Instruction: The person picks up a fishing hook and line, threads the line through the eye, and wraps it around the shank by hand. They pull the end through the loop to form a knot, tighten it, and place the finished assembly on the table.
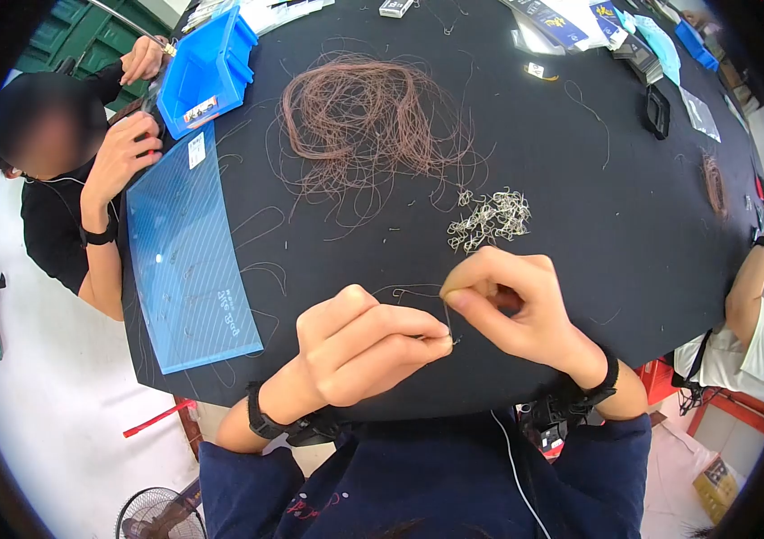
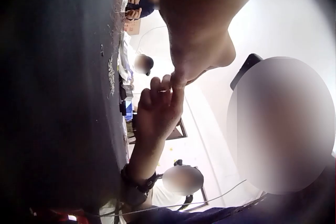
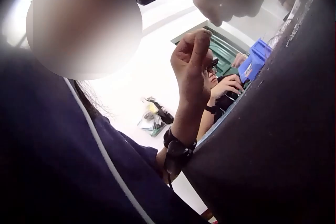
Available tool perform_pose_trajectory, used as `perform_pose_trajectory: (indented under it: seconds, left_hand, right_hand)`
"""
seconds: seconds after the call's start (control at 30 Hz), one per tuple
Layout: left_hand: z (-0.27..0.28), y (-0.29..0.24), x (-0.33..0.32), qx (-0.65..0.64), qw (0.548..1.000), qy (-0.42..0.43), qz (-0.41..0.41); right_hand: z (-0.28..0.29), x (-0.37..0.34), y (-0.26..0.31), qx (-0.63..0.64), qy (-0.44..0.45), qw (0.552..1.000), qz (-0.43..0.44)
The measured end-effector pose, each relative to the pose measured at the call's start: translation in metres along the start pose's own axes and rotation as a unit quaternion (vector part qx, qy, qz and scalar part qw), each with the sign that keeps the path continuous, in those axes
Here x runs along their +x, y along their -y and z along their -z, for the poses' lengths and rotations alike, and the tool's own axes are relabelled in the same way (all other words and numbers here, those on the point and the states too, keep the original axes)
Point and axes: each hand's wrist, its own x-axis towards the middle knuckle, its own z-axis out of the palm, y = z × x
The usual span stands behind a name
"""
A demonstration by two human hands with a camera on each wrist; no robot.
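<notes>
Over the near side of the black table, my left hand [image 1: 359, 346] pinches a tiny fish hook [image 1: 456, 340] between thumb and fingertips, so most of it is hidden. My right hand [image 1: 521, 310] is just to the right and a little farther off, its thumb and forefinger pinching a thin fishing line [image 1: 409, 291]. Part of the line runs down toward the left fingertips, and a loose loop trails left. Beyond the right hand lies a pile of silvery fish hooks [image 1: 493, 220]. In the right wrist view, the left hand [image 3: 193, 69] shows its thumb pressed to its fingers.
A big tangle of brown line [image 1: 359, 126] spreads across the table's middle. On the left lies a blue striped sheet [image 1: 189, 260] with lines on it, below a blue bin [image 1: 211, 67]. People sit at both sides. Packets [image 1: 562, 22] and a black frame [image 1: 656, 112] lie far right.
</notes>
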Motion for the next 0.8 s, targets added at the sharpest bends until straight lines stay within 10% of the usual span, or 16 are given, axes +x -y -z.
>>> perform_pose_trajectory:
  seconds: [0.43,0.8]
  left_hand:
    - [0.011,0.012,0.006,0.084,0.995,-0.049,0.005]
    - [-0.004,0.011,0.009,0.085,0.995,-0.029,-0.033]
  right_hand:
    - [-0.002,-0.006,0.005,0.068,0.161,0.985,-0.014]
    - [0.002,-0.005,0.009,0.067,0.083,0.994,0.028]
